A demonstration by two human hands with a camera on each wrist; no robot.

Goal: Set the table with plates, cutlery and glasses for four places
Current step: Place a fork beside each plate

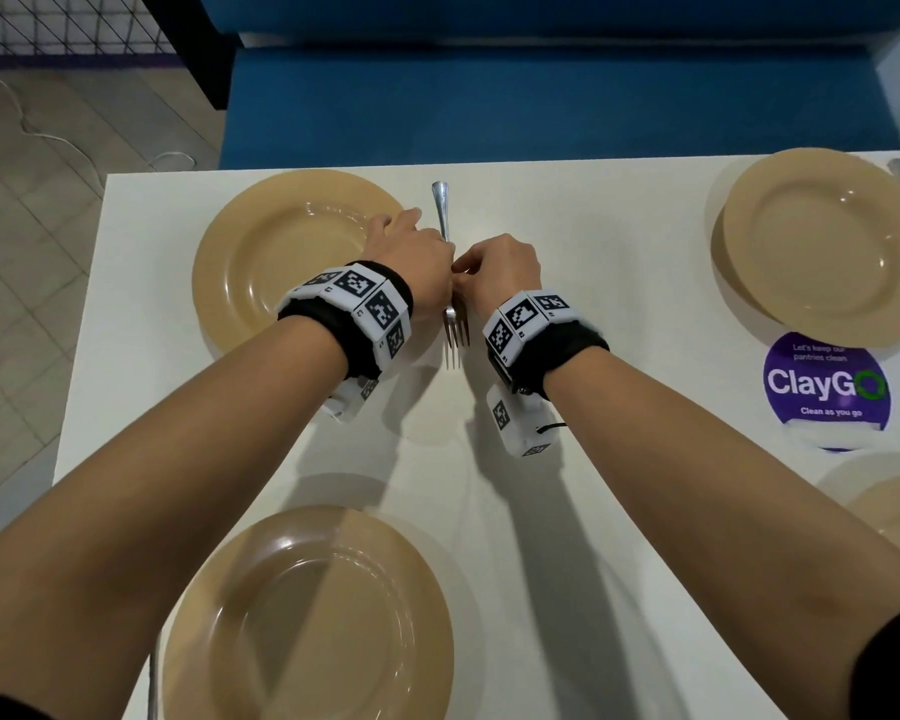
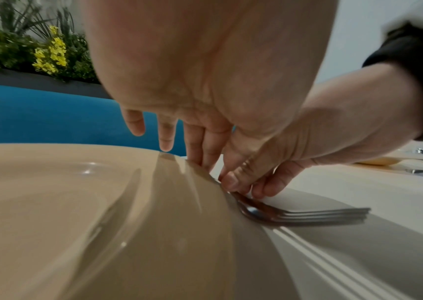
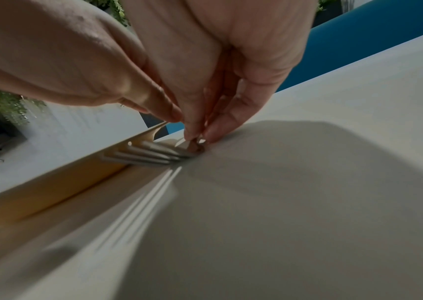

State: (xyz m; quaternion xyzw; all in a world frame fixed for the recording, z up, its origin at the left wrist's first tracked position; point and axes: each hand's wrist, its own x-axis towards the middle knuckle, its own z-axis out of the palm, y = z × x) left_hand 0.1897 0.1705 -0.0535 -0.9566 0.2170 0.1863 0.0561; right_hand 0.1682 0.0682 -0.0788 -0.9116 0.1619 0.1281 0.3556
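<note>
Fork flat on white table, just right of far-left plate. Left hand and right hand both pinching its neck, likely squaring it alongside the plate.

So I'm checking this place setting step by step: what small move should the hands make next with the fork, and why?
Probably let go and lift away. The fork already lies flat on the table just right of the far-left plate, tines toward the person, while the left hand and right hand pinch its handle.
</note>
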